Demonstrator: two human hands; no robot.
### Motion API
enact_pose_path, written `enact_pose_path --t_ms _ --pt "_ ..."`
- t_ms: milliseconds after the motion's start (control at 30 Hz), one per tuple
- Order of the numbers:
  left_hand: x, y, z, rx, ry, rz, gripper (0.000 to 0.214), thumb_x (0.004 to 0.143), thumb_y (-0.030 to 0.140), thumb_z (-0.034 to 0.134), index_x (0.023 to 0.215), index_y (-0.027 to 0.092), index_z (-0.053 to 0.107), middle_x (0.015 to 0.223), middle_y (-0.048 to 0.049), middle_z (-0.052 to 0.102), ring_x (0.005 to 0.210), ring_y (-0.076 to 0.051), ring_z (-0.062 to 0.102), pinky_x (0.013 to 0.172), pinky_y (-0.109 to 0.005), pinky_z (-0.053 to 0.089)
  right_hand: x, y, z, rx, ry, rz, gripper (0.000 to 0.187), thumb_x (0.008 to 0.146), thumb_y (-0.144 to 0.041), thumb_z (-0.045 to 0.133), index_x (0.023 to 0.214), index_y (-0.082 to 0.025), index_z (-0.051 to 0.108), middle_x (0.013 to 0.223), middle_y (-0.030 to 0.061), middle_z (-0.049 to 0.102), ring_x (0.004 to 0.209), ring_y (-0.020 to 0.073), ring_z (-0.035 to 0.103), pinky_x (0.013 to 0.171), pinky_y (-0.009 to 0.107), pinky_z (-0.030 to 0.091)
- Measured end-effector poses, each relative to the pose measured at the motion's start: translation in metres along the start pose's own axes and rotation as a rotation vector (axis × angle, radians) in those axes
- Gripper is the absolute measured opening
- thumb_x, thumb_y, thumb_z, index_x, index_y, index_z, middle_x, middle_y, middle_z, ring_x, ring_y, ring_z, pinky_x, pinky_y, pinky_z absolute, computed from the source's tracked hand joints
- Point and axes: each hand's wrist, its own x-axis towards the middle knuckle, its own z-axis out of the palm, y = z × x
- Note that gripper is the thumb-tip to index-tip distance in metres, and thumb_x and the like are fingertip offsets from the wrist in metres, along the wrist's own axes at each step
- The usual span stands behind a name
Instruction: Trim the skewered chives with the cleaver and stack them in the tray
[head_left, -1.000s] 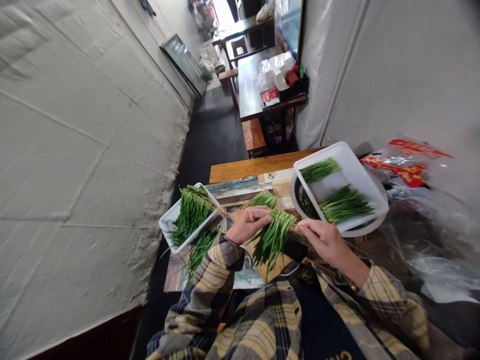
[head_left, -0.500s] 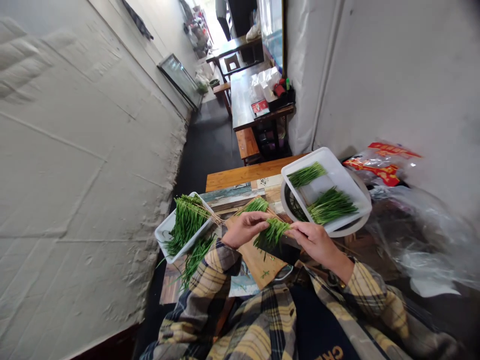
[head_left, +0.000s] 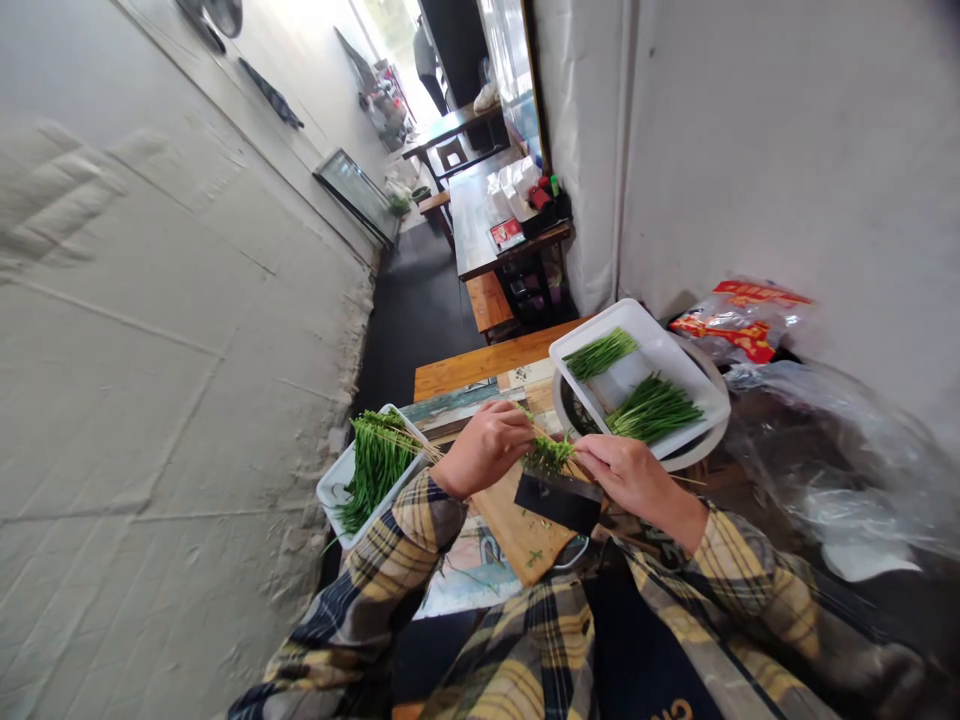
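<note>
Left hand (head_left: 491,445) and right hand (head_left: 634,478) are pinching opposite ends of a chive bunch (head_left: 549,456), seemingly keeping it steady | bunch is hanging over the cutting board (head_left: 516,528), probably for catching scraps (head_left: 534,557)

The board (head_left: 521,530) is wood, the tray (head_left: 661,350) smooth plastic, the bag (head_left: 832,435) glossy, the dark slab (head_left: 559,502) perhaps metal.

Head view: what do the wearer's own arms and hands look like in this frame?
The left hand and right hand are bare, with no gloves to be seen. The left sleeve and right sleeve are long and loose, in a plaid of pale yellow, grey and dark navy, with the cuffs leaving both hands uncovered.
</note>
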Motion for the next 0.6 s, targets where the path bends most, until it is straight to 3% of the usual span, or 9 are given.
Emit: enact_pose_path --t_ms 200,300,467,600 --pt "0.009 -0.002 0.014 -0.101 -0.033 0.048 0.031 0.091 0.03 0.044 0.072 0.015 0.064 0.076 -0.0061 0.061 0.077 -0.015 0.051 0.08 -0.03 0.04 -0.008 0.001 0.002 -0.063 0.019 0.018 0.025 0.093 -0.025 0.039 0.084 -0.019 0.061 0.082 0.0051 0.067 0.077 0.0159 0.062 0.068 0.025 0.041" --pt "0.013 -0.008 0.019 -0.253 -0.02 -0.026 0.028 0.088 0.033 0.049 0.077 0.015 0.067 0.078 -0.0064 0.062 0.077 -0.015 0.053 0.079 -0.03 0.042 -0.007 0.006 0.0 0.014 0.021 0.083 0.022 0.091 -0.026 0.043 0.08 -0.019 0.061 0.072 0.0017 0.065 0.068 0.014 0.06 0.063 0.024 0.039" --pt "0.02 -0.021 0.02 -0.58 0.051 -0.171 0.034 0.082 0.041 0.057 0.104 0.016 0.066 0.101 -0.0092 0.066 0.092 -0.019 0.059 0.084 -0.03 0.044 0.004 0.013 -0.012 0.267 0.004 0.237 0.025 0.088 -0.032 0.047 0.074 -0.019 0.062 0.056 -0.0033 0.057 0.053 0.0099 0.051 0.051 0.021 0.034" --pt "0.023 -0.024 0.028 -0.687 0.122 -0.29 0.037 0.083 0.045 0.053 0.089 0.012 0.069 0.084 -0.0058 0.067 0.079 -0.017 0.058 0.075 -0.028 0.045 0.01 0.016 -0.015 0.432 0.007 0.352 0.032 0.087 -0.04 0.045 0.078 -0.017 0.065 0.05 -0.0048 0.051 0.046 0.0082 0.045 0.046 0.02 0.032"
